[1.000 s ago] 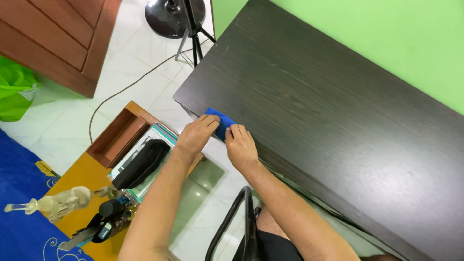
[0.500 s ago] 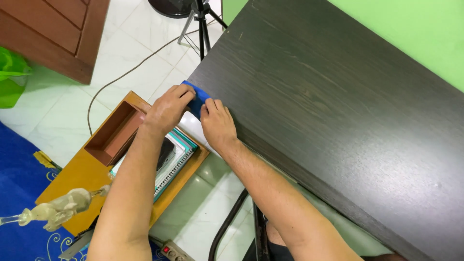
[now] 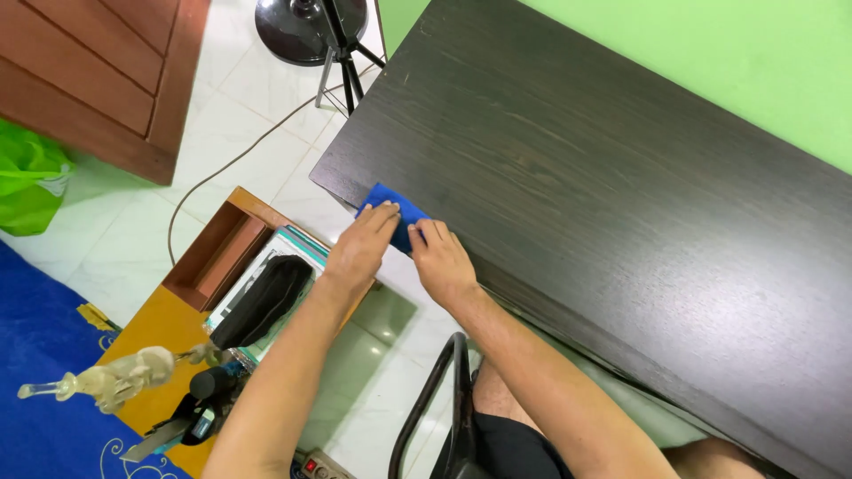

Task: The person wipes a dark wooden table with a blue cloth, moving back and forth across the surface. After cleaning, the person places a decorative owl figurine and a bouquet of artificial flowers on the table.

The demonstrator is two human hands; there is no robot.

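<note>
A small blue cloth (image 3: 393, 206) lies on the near left corner of a dark wooden table (image 3: 603, 204). My left hand (image 3: 362, 248) presses on the cloth's left part with fingers flat. Beside it, my right hand (image 3: 441, 262) presses on the cloth's right part at the table's front edge. Both hands cover much of the cloth.
Below the table's left end, a low wooden tray (image 3: 213, 257) holds notebooks and a black pouch (image 3: 262, 302). A fan base (image 3: 297, 27) and tripod legs (image 3: 342, 62) stand on the white tile floor. A chair frame (image 3: 439, 399), a power strip (image 3: 324, 466) and a blue rug (image 3: 40, 355) lie close by.
The view has shifted. Both hands still press the blue cloth, which has slid a little to the right along the table's front edge, away from the corner.
</note>
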